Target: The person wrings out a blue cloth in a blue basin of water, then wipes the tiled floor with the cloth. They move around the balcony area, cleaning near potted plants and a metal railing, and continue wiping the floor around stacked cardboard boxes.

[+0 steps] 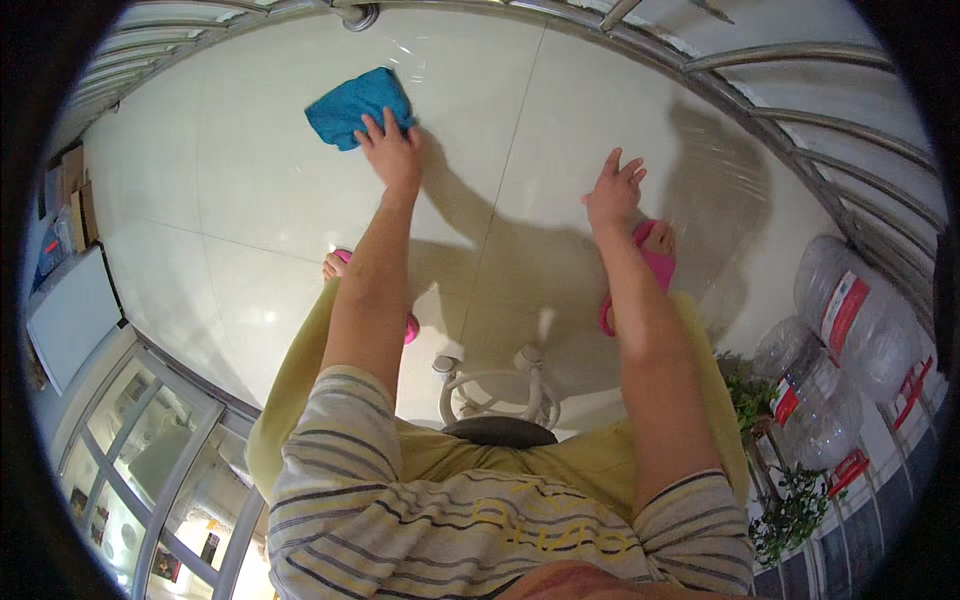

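A blue cloth (352, 109) lies flattened on the pale glossy tile floor (262, 172), at the upper left of the view. My left hand (391, 152) rests with spread fingers on the cloth's lower right part, near its edge. To the right, my right hand (615, 196) holds nothing; its fingers are apart, and it appears above the floor just beyond a pink slipper (658, 266) on my right foot. I sit on a low stool with a dark round seat (499, 432) and pale legs.
Curved metal railings (795, 146) border the floor at the top and right. Large clear plastic bottles (862, 322) with red handles and a leafy plant (791, 510) stand at the right. At the left are a white panel (75, 319), cardboard boxes (82, 191) and a glazed door (161, 450).
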A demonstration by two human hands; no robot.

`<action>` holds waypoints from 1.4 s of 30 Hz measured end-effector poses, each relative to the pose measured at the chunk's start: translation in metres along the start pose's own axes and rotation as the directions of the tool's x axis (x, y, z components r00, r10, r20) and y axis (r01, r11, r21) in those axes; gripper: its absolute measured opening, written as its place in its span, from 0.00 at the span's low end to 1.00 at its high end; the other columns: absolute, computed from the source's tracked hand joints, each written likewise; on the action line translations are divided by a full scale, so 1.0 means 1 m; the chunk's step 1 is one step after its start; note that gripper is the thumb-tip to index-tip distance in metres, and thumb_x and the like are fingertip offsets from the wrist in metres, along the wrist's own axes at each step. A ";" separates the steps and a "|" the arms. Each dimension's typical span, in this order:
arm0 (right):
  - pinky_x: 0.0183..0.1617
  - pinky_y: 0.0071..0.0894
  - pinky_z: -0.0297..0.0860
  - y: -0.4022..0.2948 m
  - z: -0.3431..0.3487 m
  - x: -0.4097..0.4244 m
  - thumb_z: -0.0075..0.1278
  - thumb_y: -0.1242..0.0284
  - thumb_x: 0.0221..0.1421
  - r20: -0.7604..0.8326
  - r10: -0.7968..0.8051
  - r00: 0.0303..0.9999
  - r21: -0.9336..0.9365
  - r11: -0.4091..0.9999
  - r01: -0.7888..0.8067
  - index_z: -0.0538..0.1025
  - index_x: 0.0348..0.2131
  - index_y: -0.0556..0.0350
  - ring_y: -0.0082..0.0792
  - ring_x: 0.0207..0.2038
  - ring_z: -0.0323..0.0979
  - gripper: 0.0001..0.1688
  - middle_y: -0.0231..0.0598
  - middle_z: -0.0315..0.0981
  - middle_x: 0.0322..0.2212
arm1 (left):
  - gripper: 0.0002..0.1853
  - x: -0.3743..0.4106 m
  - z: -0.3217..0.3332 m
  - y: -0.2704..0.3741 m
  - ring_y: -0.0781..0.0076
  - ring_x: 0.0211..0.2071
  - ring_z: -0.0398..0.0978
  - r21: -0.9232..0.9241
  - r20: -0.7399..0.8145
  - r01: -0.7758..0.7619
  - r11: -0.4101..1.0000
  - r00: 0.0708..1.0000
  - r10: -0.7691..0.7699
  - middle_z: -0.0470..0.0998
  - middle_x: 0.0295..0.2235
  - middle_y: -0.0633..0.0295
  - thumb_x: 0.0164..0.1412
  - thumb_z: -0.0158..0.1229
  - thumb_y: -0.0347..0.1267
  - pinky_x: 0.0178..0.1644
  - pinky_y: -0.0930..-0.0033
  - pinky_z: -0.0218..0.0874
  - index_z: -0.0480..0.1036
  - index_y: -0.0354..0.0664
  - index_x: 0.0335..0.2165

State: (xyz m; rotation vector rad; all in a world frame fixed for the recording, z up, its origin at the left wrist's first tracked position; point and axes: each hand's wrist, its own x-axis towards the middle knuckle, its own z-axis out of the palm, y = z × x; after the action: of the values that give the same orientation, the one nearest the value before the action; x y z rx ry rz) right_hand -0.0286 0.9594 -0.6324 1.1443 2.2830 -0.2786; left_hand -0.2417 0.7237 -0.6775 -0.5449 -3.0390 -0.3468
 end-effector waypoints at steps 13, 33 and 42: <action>0.58 0.43 0.57 -0.005 -0.003 -0.008 0.63 0.62 0.35 -0.014 -0.056 0.998 -0.105 0.993 0.054 0.43 0.60 0.56 0.61 0.59 0.43 0.61 0.69 0.37 0.56 | 0.24 -0.029 0.030 0.175 0.57 0.58 0.52 -0.334 0.145 -0.692 0.640 0.633 0.761 0.60 0.55 0.62 0.45 0.58 0.42 0.59 0.50 0.42 0.71 0.55 0.44; 0.54 0.43 0.63 -0.013 -0.003 -0.001 0.63 0.66 0.36 -0.025 -0.036 0.999 -0.128 0.991 0.032 0.43 0.60 0.52 0.60 0.59 0.43 0.60 0.65 0.39 0.57 | 0.24 -0.136 -0.026 0.031 0.56 0.59 0.51 -0.442 0.182 -0.692 0.570 0.553 0.813 0.58 0.56 0.59 0.45 0.57 0.34 0.60 0.48 0.42 0.68 0.51 0.46; 0.53 0.42 0.64 -0.005 0.002 0.006 0.65 0.65 0.34 -0.136 -0.081 0.987 -0.211 0.976 0.051 0.45 0.59 0.52 0.61 0.56 0.50 0.60 0.67 0.45 0.54 | 0.24 -0.023 -0.050 -0.216 0.45 0.52 0.60 0.098 -0.075 0.351 0.931 0.936 -0.345 0.63 0.51 0.46 0.48 0.52 0.36 0.54 0.49 0.51 0.68 0.47 0.47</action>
State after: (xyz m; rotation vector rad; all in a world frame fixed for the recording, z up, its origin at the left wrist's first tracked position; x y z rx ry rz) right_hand -0.0344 0.9594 -0.6379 1.0114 2.4128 0.0189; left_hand -0.2955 0.5076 -0.6758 0.0156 -3.0657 -0.1967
